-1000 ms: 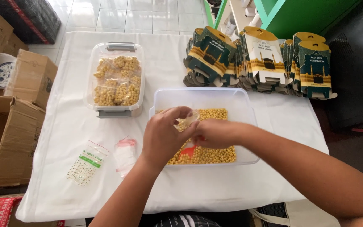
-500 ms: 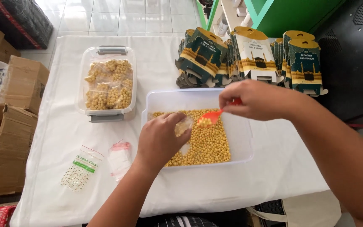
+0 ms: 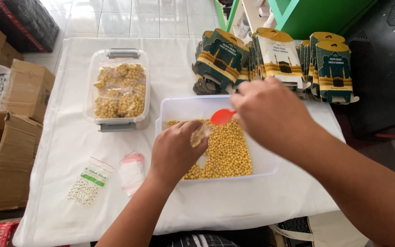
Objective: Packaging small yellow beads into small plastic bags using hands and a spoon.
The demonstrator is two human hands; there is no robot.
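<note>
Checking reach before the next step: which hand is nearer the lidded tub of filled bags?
Left. The left hand sits over the open tray's near-left part, just right of and below the lidded tub. The right hand is farther right, holding the orange spoon.

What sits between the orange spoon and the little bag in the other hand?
Nothing visible. The orange spoon in the right hand hangs just above the small clear bag held by the left hand.

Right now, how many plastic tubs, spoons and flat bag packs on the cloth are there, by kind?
Clear plastic tubs: 2, the lidded tub of filled bags and the open tub of yellow balls.
Orange spoon: 1, in the right hand.
Flat bag packs on the cloth: 2, green-labelled pack and red-edged pack.
Total: 5.
</note>
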